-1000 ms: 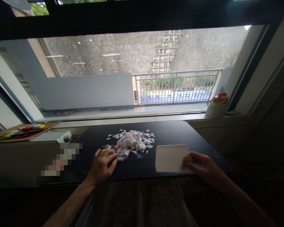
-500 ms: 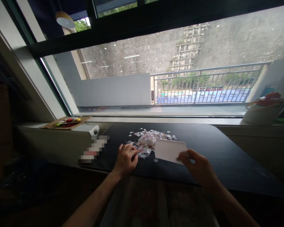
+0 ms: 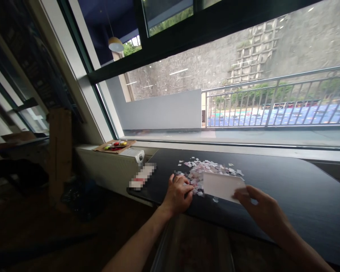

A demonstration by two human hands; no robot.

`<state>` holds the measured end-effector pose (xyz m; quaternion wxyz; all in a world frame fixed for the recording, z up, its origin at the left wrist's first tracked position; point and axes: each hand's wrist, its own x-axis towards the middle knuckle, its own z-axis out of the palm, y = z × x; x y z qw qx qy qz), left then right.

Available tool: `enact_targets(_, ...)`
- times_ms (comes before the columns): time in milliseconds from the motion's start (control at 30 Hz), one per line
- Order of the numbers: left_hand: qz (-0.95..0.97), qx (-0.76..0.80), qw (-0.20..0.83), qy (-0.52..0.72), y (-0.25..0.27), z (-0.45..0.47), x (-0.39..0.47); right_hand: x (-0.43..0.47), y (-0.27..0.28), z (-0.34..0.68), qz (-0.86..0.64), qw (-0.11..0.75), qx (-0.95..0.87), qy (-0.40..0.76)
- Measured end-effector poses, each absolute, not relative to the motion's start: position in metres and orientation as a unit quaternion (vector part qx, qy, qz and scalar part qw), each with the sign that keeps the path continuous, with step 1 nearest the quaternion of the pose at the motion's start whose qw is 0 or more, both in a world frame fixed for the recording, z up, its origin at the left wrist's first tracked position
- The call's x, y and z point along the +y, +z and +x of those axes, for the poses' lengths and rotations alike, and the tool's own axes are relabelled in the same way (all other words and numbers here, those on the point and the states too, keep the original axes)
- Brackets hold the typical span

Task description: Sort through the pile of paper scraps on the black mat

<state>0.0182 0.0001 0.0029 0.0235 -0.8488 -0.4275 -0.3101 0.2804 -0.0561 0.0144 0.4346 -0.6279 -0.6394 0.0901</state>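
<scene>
A loose heap of small white and pinkish paper scraps (image 3: 200, 172) lies on the dark tabletop (image 3: 286, 189). At the heap's near left edge is my left hand (image 3: 178, 192), its fingers bent and somewhat apart, with the fingertips down among the scraps. I see nothing held in it, though the undersides of the fingers are hidden. My right hand (image 3: 253, 200) pinches the right end of a flat white card (image 3: 222, 186) between thumb and fingers. The card is tilted, and its left part stands against the heap and hides some scraps.
A blurred-out white and red item (image 3: 142, 176) lies at the table's left end. Beyond it are a white radiator (image 3: 133, 154) and a brown board with colourful pieces (image 3: 115, 146) on the sill. A window fills the far side. Dark bags (image 3: 81, 200) sit on the floor at left.
My view has turned left, so the whole scene sits further right. The card has shifted slightly left over the heap, closer to my left hand. Both hands keep about the same pose.
</scene>
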Motion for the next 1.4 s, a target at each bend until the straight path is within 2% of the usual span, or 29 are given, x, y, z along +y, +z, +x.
enact_targets(267,-0.857,-0.422,0.018,-0.295,0.003,0.018,0.0,-0.055,0.012,0.276,-0.607,0.451,-0.643,0.118)
enact_targets(467,-0.856,-0.423,0.021,-0.297,0.004,0.019,0.0,-0.064,0.009,0.283,-0.628,0.482,-0.604,0.096)
enact_targets(933,-0.862,-0.407,0.05,-0.298,0.005,0.013,0.0,-0.098,0.018,0.291,-0.636,0.453,-0.6,0.173)
enact_targets(1400,-0.863,-0.397,0.055,-0.307,0.004,0.012,0.001,-0.093,0.014,0.277,-0.625,0.479,-0.599,0.148)
